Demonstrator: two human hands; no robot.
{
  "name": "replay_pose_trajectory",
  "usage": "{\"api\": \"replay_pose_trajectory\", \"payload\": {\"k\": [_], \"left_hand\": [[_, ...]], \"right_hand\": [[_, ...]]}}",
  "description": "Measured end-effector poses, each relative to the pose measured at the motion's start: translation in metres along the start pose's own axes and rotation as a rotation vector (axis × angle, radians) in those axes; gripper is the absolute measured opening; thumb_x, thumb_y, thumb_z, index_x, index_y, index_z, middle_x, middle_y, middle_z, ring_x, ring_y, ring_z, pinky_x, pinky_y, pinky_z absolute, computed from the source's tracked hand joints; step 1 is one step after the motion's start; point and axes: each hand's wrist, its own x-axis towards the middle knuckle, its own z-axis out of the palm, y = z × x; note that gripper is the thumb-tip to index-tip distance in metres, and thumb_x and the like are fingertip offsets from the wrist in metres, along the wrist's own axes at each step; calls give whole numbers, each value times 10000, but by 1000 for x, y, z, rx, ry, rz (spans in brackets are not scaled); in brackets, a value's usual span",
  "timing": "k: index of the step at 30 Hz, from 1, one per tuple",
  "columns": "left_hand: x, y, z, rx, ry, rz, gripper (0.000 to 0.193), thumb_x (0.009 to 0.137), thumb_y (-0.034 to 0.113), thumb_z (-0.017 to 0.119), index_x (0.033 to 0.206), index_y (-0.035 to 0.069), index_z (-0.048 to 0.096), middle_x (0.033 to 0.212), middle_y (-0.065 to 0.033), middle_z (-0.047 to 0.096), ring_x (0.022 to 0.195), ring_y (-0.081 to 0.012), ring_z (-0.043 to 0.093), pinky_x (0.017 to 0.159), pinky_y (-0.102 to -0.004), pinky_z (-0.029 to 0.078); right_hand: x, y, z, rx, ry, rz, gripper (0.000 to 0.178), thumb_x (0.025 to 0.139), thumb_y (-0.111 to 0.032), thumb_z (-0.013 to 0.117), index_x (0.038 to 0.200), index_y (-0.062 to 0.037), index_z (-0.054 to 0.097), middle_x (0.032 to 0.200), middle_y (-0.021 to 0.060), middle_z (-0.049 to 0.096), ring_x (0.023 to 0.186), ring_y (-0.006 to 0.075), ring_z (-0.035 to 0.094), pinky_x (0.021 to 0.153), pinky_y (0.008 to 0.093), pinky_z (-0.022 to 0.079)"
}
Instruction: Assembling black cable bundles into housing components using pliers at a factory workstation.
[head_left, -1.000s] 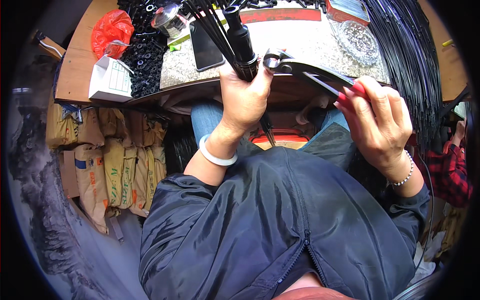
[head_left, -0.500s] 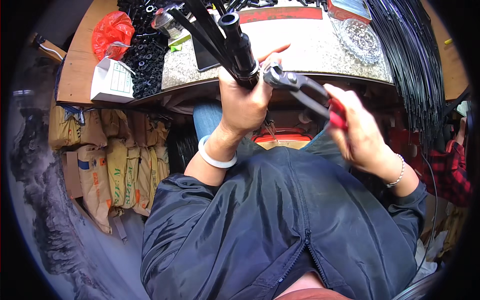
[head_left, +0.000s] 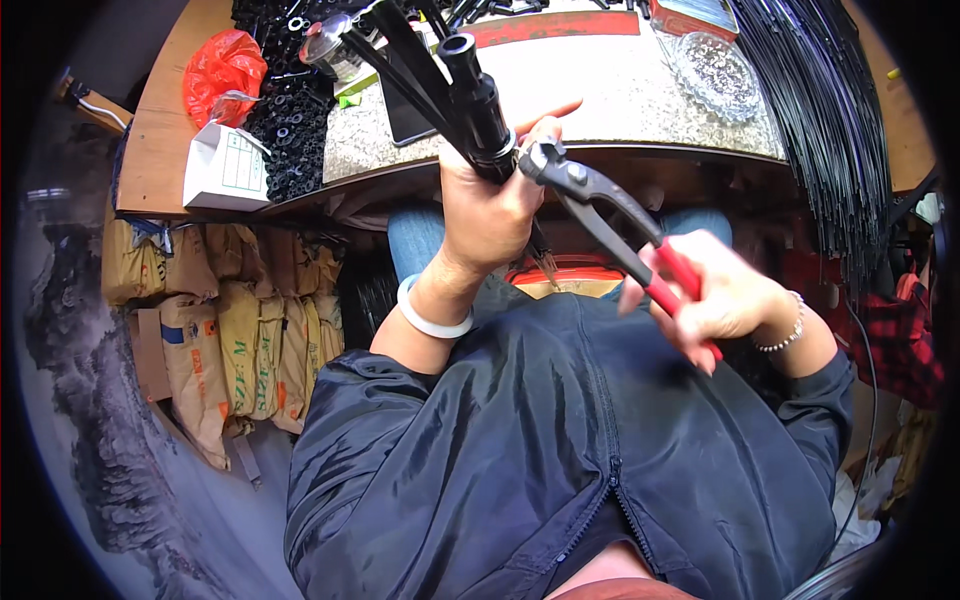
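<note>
My left hand (head_left: 485,215), closed, grips a black umbrella frame (head_left: 480,105) over the near edge of the table. Its hollow-ended tube and ribs lean up and away to the left, and a pale ring circles the tube just above my grip. My right hand (head_left: 715,290) is closed round the red handles of a pair of pincers (head_left: 610,205). The dark pincer head is right beside my left thumb, against the side of the frame. Whether the jaws bite on a wire there is too small to tell.
A speckled board (head_left: 600,105) covers the middle of the table. Black plastic rings (head_left: 290,150), a white box (head_left: 228,170) and a red bag (head_left: 225,75) are at the left. A glass dish (head_left: 715,78) and a thick bundle of black rods (head_left: 825,110) are at the right.
The pincers' handles and my right hand have swung down toward my lap, and the handles show more plainly. The pincer head stays by my left thumb; my left hand has barely moved.
</note>
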Motion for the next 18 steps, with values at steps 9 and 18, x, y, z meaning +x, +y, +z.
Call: {"api": "replay_pose_trajectory", "payload": {"k": [9,18], "left_hand": [[3,0,-7,97,44,-107,118,867,19,507,934,-65,557,946,-174,621,411,3,383,363,-156,307],[3,-4,-8,31,-3,-145,175,867,22,499,968,-104,564,691,-56,558,402,0,367,353,-158,285]], "right_hand": [[10,22,-3,-1282,826,-763,486,816,2,567,1277,33,416,940,193,530,836,327,546,773,338,455],[-2,15,-6,-377,264,-257,242,949,-154,456,1121,12,495,838,72,558,691,131,513,632,254,429]]}}
